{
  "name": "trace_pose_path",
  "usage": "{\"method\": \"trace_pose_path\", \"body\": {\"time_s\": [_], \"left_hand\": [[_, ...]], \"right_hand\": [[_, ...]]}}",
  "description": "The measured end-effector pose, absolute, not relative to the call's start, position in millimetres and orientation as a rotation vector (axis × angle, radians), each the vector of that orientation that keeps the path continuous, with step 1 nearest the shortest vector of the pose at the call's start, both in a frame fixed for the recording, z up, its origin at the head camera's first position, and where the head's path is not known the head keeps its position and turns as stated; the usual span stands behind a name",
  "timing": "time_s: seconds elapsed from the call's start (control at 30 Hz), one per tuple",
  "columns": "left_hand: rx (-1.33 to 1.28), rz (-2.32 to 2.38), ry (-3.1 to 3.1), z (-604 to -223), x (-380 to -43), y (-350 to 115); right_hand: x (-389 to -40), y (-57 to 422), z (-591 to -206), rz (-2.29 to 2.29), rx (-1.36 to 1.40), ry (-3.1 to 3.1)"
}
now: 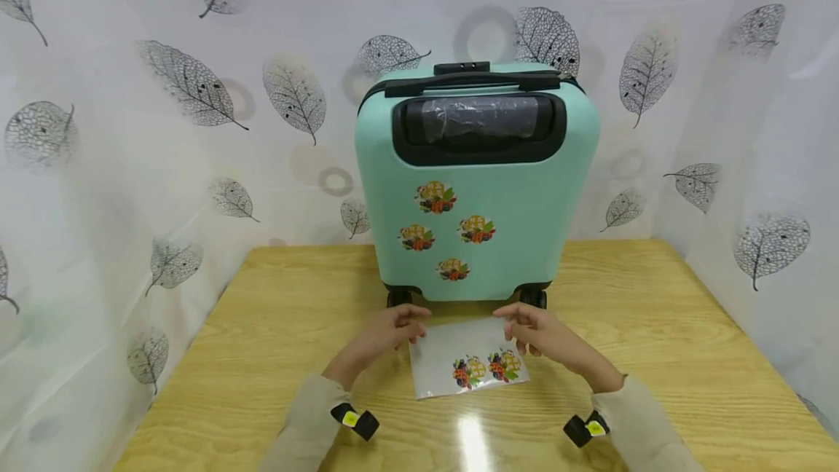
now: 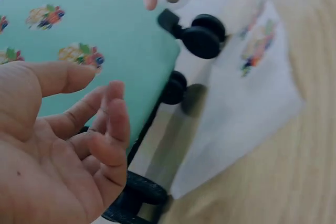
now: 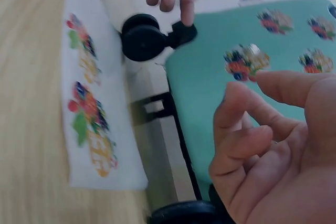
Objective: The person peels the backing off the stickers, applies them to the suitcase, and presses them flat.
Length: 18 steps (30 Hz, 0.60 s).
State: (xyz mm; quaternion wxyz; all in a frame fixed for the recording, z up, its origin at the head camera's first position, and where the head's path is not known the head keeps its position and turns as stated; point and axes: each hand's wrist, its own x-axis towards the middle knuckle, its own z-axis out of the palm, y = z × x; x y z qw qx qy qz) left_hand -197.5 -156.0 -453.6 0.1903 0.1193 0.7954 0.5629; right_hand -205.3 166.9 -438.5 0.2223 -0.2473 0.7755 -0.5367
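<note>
A mint-green suitcase (image 1: 524, 195) stands upright on the table, several fruit-patterned stickers on its front, such as the lowest sticker (image 1: 453, 269). Before it lies a white sticker sheet (image 1: 432, 363) bearing two more fruit stickers (image 1: 504, 366) near its right and front edges. My left hand (image 1: 383, 332) hovers by the sheet's back left corner, fingers loosely bent, nothing between thumb and fingertips. Opposite it, my right hand (image 1: 550, 337) overlaps the sheet's back right corner in the head view. Its fingers (image 3: 236, 106) are also loosely bent and hold nothing.
Black wheels (image 1: 532, 297) support the suitcase at its lower corners. A black handle recess (image 1: 478, 130) with clear film sits near its top. Leaf-patterned cloth (image 1: 164, 188) hangs behind and beside the wooden table (image 1: 288, 312).
</note>
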Motion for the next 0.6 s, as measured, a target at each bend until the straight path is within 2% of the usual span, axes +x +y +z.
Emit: {"method": "trace_pose_path", "body": {"time_s": [0.17,0.6], "left_hand": [[0.424,1.476,2.23,-463,-189,-153],[0.393,1.259,2.337,-472,-178,-153]], "right_hand": [[-193,159,-444,-1.395,-0.767,2.121],[-187,143,-458,-1.349,-0.886,2.041]]}}
